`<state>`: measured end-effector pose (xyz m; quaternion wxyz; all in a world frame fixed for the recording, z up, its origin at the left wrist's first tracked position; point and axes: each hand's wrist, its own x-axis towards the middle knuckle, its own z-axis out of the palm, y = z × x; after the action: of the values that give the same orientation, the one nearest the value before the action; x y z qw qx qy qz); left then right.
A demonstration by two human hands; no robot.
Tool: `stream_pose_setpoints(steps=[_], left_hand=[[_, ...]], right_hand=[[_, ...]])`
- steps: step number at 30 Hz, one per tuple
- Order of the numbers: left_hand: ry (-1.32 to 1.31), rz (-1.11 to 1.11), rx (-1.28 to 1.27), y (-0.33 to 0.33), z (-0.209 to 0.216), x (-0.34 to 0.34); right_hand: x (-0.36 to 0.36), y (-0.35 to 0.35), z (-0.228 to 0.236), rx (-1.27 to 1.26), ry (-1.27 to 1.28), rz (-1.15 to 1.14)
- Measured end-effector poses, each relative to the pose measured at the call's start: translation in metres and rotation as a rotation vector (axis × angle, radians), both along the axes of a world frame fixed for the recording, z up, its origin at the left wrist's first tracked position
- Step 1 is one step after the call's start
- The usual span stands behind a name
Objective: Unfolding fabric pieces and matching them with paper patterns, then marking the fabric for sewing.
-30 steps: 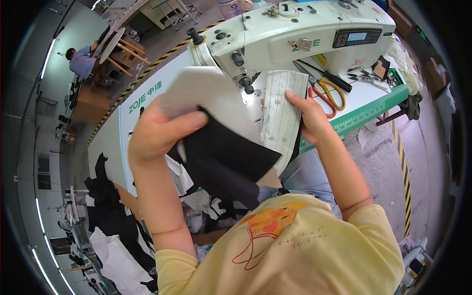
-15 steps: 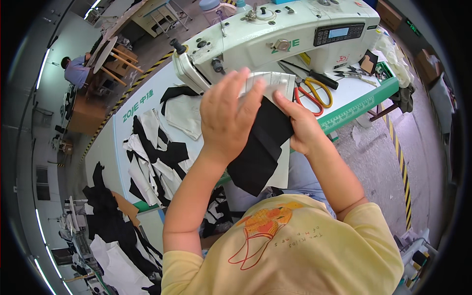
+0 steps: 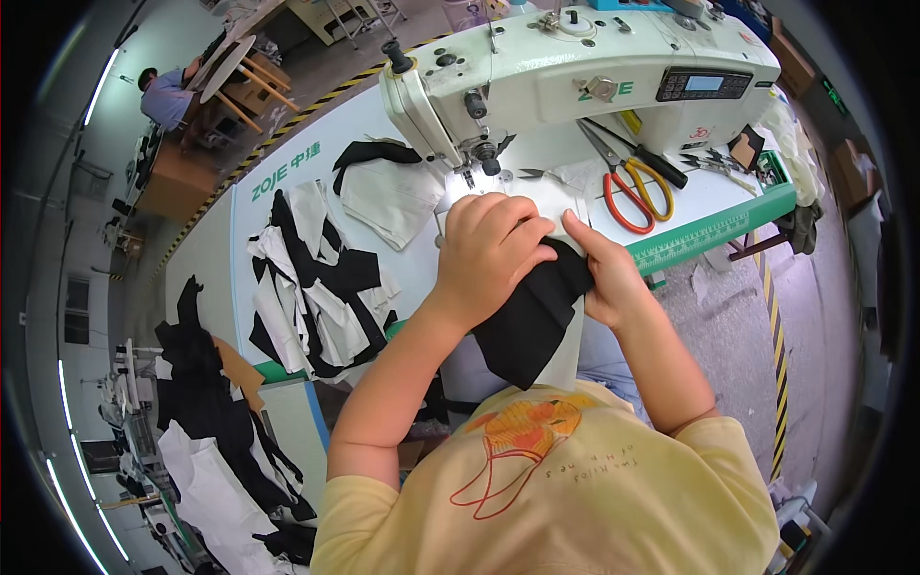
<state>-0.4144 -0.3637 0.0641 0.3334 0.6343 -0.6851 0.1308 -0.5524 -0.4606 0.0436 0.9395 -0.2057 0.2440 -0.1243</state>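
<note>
My left hand (image 3: 489,251) lies palm-down on a black fabric piece (image 3: 529,321) backed by white fabric (image 3: 565,203), gripping its top edge in front of the sewing machine's needle area (image 3: 476,168). My right hand (image 3: 606,273) pinches the same black piece at its right edge. The lower end of the fabric hangs off the table edge toward my lap. The white sewing machine (image 3: 575,72) stands just behind both hands.
Red- and yellow-handled scissors (image 3: 634,187) lie to the right of my hands, with small tools (image 3: 714,163) further right. A heap of black and white cut pieces (image 3: 311,278) lies on the table at left. More fabric (image 3: 206,422) is piled lower left. Another person (image 3: 168,91) sits far off.
Both hands have lowered the black and white fabric from in front of my chest down onto the table by the needle; my left hand now presses flat over it.
</note>
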Motion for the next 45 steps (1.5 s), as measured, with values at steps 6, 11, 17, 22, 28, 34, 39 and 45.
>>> stream_pose_setpoints(steps=[6,11,17,22,28,34,39,45], left_hand=[[-0.046,-0.003,-0.045,0.003,0.0,0.007],[0.032,0.013,-0.064,-0.001,0.0,0.014],[0.163,0.251,-0.113,-0.013,0.011,0.01],[0.119,0.34,-0.129,-0.016,0.002,0.006],[0.131,0.209,-0.111,-0.003,-0.012,-0.002],[1.048,-0.225,0.585,0.029,-0.028,-0.032],[0.448,0.042,0.347,0.0,-0.043,-0.017],[0.196,0.231,0.207,-0.022,-0.085,-0.001]], right_hand=[[0.007,0.001,0.0,0.011,-0.032,0.0],[0.01,0.0,-0.014,0.004,-0.073,0.015],[0.01,0.005,-0.021,-0.057,-0.112,0.056],[0.009,0.013,-0.009,0.096,-0.273,-0.002],[-0.003,0.013,-0.016,-0.173,-0.003,-0.11],[-0.04,-0.038,-0.017,-0.216,0.037,-0.354],[-0.077,-0.075,-0.009,-0.381,0.245,-0.399],[-0.068,-0.076,-0.007,-0.44,0.294,-0.409]])
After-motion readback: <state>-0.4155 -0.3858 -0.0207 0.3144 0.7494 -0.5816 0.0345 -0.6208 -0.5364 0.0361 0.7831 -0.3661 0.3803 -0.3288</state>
